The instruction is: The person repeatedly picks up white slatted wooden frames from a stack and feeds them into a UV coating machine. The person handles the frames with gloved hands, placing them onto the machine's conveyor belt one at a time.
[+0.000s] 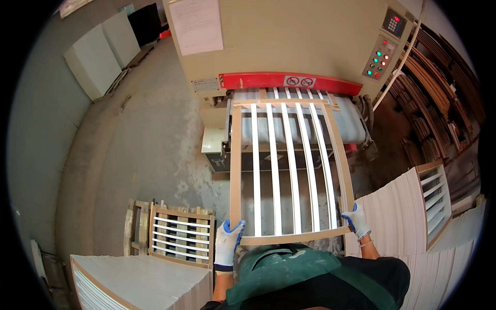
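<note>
A slatted frame [275, 241] with tan edges and several white slats stretches away in front of me. Its far end lies over the belt [351, 121] of a large beige machine. At the near left corner my left hand [227, 243], in a white glove with blue fingers, is closed on the frame's edge. My right hand [356, 221], gloved the same way, grips the near right corner. Beyond the far rail, more white slats of a second frame [305, 94] show on the belt, partly hidden beneath the machine's red bar [248, 81].
A tall stack of frames [144, 271] stands near left, beside a frame [181, 236] lying on a wooden pallet [135, 227]. Another stack [387, 217] is close on my right. Brown boards [418, 98] are piled far right; pale blocks [101, 62] stand far left. A control panel [378, 57] has lit buttons.
</note>
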Available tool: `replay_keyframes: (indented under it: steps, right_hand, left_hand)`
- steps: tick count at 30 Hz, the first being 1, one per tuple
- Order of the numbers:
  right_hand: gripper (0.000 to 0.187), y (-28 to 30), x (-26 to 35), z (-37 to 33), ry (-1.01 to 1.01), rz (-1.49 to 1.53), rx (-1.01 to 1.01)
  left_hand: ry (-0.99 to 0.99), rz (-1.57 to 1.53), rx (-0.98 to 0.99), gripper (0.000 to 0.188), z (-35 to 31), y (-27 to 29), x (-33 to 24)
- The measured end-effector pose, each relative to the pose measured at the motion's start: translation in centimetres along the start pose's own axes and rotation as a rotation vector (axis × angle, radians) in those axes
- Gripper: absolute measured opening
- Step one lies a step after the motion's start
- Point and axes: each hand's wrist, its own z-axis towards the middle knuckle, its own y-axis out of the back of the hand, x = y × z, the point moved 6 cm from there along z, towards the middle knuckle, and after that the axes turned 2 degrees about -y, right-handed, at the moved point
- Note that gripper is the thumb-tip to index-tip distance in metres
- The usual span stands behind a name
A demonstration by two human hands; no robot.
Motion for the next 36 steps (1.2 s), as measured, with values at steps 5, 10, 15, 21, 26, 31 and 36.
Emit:
replay_keyframes:
  steps: [5,10,15,21,26,31,36]
  right_hand:
    - [0.021,3.6,-5.4,2.9,-0.041,-0.015,-0.036]
    - [0.017,4.7,-5.6,7.3,0.063,0.055,-0.002]
    - [0.014,4.9,-4.9,11.3,0.099,0.12,-0.011]
    - [0.016,5.1,-6.1,16.3,0.032,0.095,0.05]
    - [0.017,4.8,-5.5,17.9,-0.065,0.252,0.14]
    - [0.01,4.6,-4.1,18.4,-0.115,0.623,0.215]
    - [0.004,5.1,-2.5,19.1,0.29,0.384,0.188]
  left_hand:
    - [0.007,0.07,0.031,0.038,0.7,-5.9,-0.8]
    - [-0.017,0.088,-0.011,0.031,1.2,-9.6,-2.6]
    - [-0.219,0.314,0.009,0.034,3.1,-11.8,-5.3]
    - [-0.435,0.259,0.029,0.039,5.7,-13.1,-5.9]
    - [-0.106,0.273,0.128,0.033,9.6,-12.9,-3.4]
    - [-0.402,0.379,0.148,0.048,12.7,-12.6,-4.7]
    - [-0.431,0.269,0.105,0.059,14.3,-12.4,-5.7]
